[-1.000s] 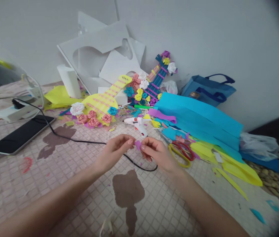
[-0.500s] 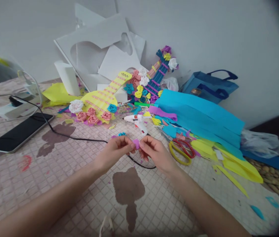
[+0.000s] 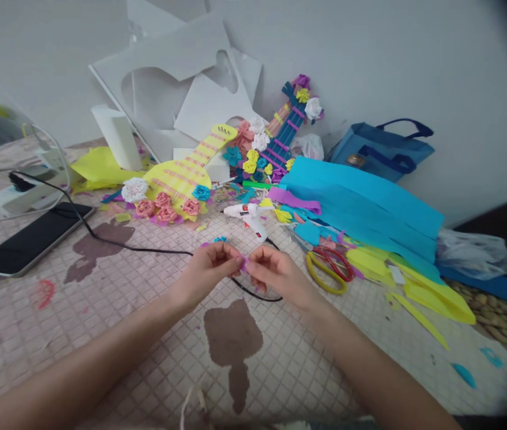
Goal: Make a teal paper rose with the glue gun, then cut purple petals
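Note:
Between my two hands is a small purple paper piece [image 3: 244, 263], mostly covered by fingers. My left hand [image 3: 215, 266] pinches its left side, and my right hand [image 3: 271, 270] holds its right side with curled fingers. A white glue gun [image 3: 248, 217] lies just beyond them, its black cord [image 3: 146, 249] running left and behind my hands. Near my left fingertips sits a small blue paper flower [image 3: 220, 239]. Farther back lies a yellow paper guitar [image 3: 181, 179] with pink, white and blue flowers.
Scissors with yellow and red handles [image 3: 327, 272] lie right of my hands, by blue paper [image 3: 360, 209] and yellow paper [image 3: 441, 295]. A phone [image 3: 31, 240] and power strip [image 3: 20, 197] are at left. A blue guitar [image 3: 286, 134] and white boards [image 3: 168, 54] lean on the wall.
The fingers of my right hand have curled further over the purple piece, so less of it shows. The whole view has shifted slightly.

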### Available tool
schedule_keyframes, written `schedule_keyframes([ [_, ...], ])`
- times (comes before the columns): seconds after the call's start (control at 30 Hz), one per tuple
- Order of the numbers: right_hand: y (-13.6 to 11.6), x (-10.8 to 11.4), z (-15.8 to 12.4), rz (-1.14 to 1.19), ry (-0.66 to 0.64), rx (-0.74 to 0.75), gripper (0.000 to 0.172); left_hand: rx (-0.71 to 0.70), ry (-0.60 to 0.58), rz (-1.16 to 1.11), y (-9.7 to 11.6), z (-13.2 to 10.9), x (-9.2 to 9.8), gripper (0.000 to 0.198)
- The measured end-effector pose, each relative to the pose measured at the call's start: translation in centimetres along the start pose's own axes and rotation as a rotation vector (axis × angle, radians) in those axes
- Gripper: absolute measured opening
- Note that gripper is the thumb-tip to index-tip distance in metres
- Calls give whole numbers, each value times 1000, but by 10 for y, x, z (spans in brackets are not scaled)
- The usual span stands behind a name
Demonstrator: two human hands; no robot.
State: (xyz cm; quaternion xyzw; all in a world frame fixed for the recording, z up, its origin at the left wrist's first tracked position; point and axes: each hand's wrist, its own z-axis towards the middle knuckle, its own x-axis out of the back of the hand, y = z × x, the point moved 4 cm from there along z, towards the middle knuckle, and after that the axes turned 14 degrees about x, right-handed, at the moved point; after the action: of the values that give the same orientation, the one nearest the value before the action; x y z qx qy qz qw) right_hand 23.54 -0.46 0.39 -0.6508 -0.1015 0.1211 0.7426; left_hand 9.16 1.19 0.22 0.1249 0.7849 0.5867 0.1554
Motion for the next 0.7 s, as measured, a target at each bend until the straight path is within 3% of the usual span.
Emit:
schedule_keyframes([
  [0.17, 0, 5, 1, -15, 96, 25, 24, -3, -65, -39, -3, 0, -2, 17],
  [0.3, -1, 10, 2, -4, 99, 33, 20, -74, -122, -53, -3, -1, -3, 26],
  [0.5, -4, 13, 2, -5, 36, 23, 16, -390, -44, 365, 13, -8, -1, 17],
  [0.57, -6, 12, 1, -6, -2, 20, 14, -442, -47, 467, 15, -9, -2, 13],
  [0.7, -5, 11, 1, 7, 15, 4, 15, -444, -7, 443, 13, -9, -1, 10],
])
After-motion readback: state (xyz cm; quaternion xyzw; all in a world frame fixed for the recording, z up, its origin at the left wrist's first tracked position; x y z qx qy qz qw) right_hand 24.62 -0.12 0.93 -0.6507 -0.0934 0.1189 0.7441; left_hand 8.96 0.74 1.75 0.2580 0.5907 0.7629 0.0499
